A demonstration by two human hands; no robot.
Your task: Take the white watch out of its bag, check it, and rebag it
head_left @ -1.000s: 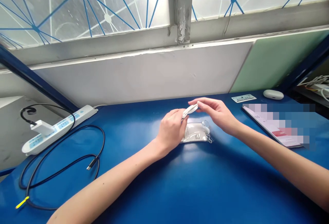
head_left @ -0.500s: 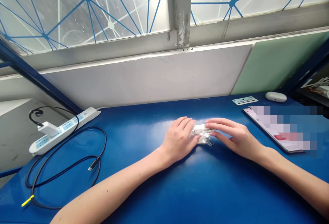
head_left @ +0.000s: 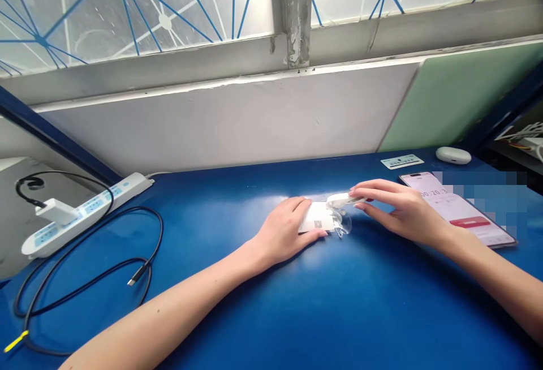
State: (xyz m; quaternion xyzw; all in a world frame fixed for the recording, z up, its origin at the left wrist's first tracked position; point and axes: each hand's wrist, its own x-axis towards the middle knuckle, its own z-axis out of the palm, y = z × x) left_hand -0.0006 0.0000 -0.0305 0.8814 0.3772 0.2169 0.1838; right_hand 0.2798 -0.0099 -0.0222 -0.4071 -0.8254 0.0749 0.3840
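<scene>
My left hand (head_left: 284,228) grips a clear plastic bag (head_left: 347,224) with a flat white card (head_left: 319,217) in it, thumb along the near edge and fingers over the far side. A small dark square is printed on the card. Between the fingertips and thumb of my right hand (head_left: 399,209) is a slim white item (head_left: 338,199), at the bag's right end. Its far end still touches or overlaps the bag's crinkled plastic. What kind of item it is I cannot make out, since my fingers cover part of it.
On the left lie a white power strip (head_left: 94,207) with a white charger (head_left: 57,211) and a coiled black cable (head_left: 159,228). To the right are a phone (head_left: 449,200) with its screen lit, a small card (head_left: 402,161) and a white earbud case (head_left: 453,155). A wall stands behind the blue table (head_left: 339,313).
My right hand has moved right and slightly up with the slim white item, away from my left hand. More of the white card now shows. The view has shifted somewhat.
</scene>
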